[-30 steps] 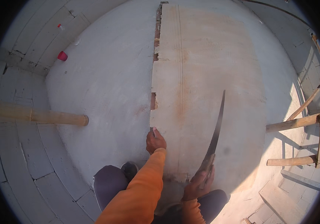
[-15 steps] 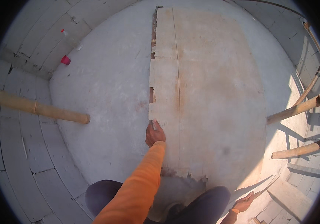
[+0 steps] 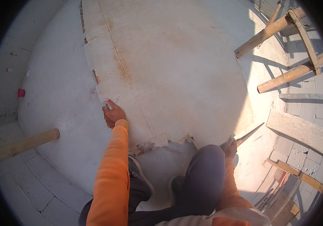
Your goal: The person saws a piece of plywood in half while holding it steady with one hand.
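Observation:
A large worn plywood sheet (image 3: 176, 75), with ragged edges and brown stains, lies before me. A thin dark line runs lengthwise near its left side. My left hand (image 3: 113, 113) grips the sheet's left edge near its closer corner, thumb on top and fingers curled at the edge. Beside my right knee my right hand (image 3: 230, 147) is closed on the brown handle of a long-bladed hand tool (image 3: 250, 134). Its dark, narrow blade points away to the right; whether it has teeth I cannot tell. My knee hides part of that forearm.
Bamboo poles (image 3: 270, 33) jut in from the right, another pole (image 3: 33, 144) from the left. A plank (image 3: 299, 132) and wooden pieces (image 3: 297, 175) lie at right. A pink cup (image 3: 21, 92) sits by the left block wall (image 3: 9, 60). Sunlight falls on the right floor.
My view has swung right, so the sheet appears shifted left. The right hand and its bladed tool have come closer to the sheet and my knee. My left hand still grips the edge.

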Demonstrator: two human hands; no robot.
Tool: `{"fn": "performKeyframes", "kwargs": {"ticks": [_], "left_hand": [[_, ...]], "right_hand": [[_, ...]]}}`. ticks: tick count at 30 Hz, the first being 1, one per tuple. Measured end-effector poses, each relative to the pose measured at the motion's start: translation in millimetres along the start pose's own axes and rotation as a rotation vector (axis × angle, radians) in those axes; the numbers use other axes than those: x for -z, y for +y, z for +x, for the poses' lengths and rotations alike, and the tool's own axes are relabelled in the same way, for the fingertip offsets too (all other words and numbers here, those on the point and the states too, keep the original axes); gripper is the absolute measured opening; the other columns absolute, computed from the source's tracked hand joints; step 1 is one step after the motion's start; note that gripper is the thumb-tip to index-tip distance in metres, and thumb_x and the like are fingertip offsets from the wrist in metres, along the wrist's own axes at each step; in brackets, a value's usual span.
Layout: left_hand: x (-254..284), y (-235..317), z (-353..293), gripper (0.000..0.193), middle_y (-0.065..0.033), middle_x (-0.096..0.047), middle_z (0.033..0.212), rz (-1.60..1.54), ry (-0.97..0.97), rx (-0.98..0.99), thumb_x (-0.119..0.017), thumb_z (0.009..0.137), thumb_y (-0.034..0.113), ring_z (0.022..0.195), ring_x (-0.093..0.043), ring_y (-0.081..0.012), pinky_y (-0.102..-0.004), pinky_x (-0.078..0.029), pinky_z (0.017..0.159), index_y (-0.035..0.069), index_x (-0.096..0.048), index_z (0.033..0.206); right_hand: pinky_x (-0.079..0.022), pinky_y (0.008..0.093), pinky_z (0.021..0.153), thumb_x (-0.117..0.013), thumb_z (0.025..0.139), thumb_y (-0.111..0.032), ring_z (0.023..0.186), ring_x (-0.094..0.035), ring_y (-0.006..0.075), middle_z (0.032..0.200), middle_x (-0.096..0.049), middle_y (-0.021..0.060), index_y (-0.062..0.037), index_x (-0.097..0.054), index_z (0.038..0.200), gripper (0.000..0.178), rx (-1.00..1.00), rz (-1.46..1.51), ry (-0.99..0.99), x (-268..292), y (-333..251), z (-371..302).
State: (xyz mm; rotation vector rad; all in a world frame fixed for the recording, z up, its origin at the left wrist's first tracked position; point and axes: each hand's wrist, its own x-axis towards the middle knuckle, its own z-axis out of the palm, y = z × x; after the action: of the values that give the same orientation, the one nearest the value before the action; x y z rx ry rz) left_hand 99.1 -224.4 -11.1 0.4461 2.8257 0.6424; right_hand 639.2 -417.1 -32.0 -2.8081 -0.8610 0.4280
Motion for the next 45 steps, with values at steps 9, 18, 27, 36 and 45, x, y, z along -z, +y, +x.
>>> {"fn": "performKeyframes", "kwargs": {"ticks": [9,18,27,36,45], "left_hand": [[13.7,13.2,-5.6,0.068,-0.0205,-0.076,0.11,-0.01,0.006,-0.055,-0.038,0.105,0.064,0.103,-0.071,-0.0437,-0.0545,-0.054,0.09,0.004,-0.069,0.114],[26.0,6.5,10.1,0.069,-0.0236,-0.073,0.118,-0.12,-0.081,-0.076,-0.039,0.104,0.063,0.111,-0.068,-0.0449,-0.0528,-0.051,0.096,0.003,-0.069,0.122],[6.8,11.3,24.0,0.059,-0.0223,-0.075,0.106,-0.178,-0.008,-0.132,-0.047,0.106,0.054,0.1,-0.071,-0.0433,-0.0534,-0.055,0.085,0.001,-0.072,0.107],[-0.5,12.1,35.8,0.062,-0.0251,-0.075,0.1,-0.177,0.04,-0.155,-0.051,0.104,0.056,0.096,-0.071,-0.0452,-0.0523,-0.054,0.086,-0.001,-0.074,0.098],[-7.7,12.9,31.8,0.064,-0.0242,-0.075,0.099,-0.22,0.034,-0.132,-0.049,0.103,0.06,0.097,-0.071,-0.0456,-0.0531,-0.054,0.089,0.001,-0.073,0.1]], "right_hand": [[-0.05,0.0442,0.101,-0.054,0.104,-0.054,0.118,-0.065,0.0341,0.124,-0.071,0.0229,0.004,-0.068,0.131,0.065,-0.123,0.201,-0.101,7.3,-25.1,-11.9],[-0.054,0.0408,0.096,-0.061,0.107,-0.033,0.111,-0.066,0.031,0.125,-0.068,0.0218,0.013,-0.058,0.135,0.054,-0.185,1.196,-0.321,5.4,-27.8,-12.6],[-0.054,0.0385,0.084,-0.067,0.103,-0.039,0.094,-0.066,0.0245,0.108,-0.071,0.0154,0.0099,-0.068,0.116,0.05,-0.053,0.904,-0.158,24.7,-68.5,-2.2],[-0.051,0.0404,0.091,-0.066,0.101,-0.046,0.101,-0.064,0.0266,0.111,-0.069,0.0167,0.007,-0.069,0.125,0.058,-0.046,0.552,-0.2,10.4,-42.5,14.2],[-0.055,0.0465,0.087,-0.062,0.103,-0.035,0.1,-0.066,0.0368,0.112,-0.066,0.0259,0.0103,-0.06,0.12,0.048,0.323,0.096,0.287,-59.6,81.0,-25.4]]}}
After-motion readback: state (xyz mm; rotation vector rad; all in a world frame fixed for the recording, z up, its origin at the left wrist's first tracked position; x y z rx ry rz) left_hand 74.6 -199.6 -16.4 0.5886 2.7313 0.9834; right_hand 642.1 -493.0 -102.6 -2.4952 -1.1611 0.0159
